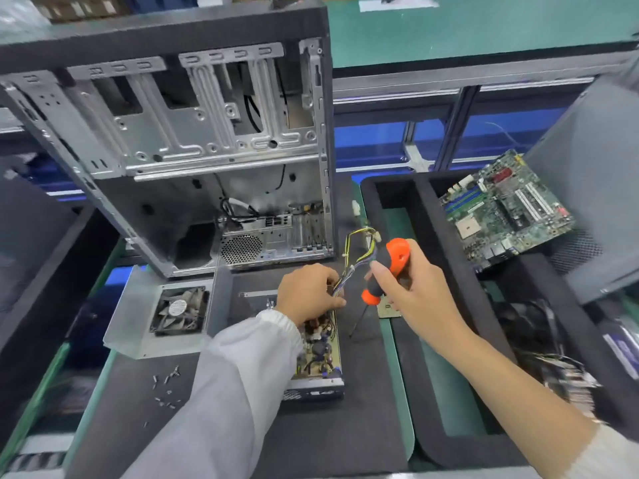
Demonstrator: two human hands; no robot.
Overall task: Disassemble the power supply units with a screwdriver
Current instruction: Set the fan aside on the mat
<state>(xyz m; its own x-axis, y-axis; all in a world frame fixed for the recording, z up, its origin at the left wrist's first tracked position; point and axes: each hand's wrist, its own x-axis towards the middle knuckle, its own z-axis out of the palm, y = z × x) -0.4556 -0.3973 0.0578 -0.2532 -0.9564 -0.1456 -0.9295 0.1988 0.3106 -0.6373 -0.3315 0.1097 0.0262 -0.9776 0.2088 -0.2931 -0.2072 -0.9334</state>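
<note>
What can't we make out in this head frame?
- Circuit board in the open power supply: far end hidden under the left hand and sleeve.
- Screwdriver tip: thin and blurred, contact point unclear.
- Loose screws: too small to count.
- Wire pile at right: motion-blurred.

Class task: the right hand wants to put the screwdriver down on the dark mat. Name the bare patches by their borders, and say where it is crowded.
Bare: mat right of the open power supply up to the green edge; also near mat below it. Crowded: loose screws at left, the fan cover, and the wire bundle by the left hand. The right hand holds the screwdriver.
</note>
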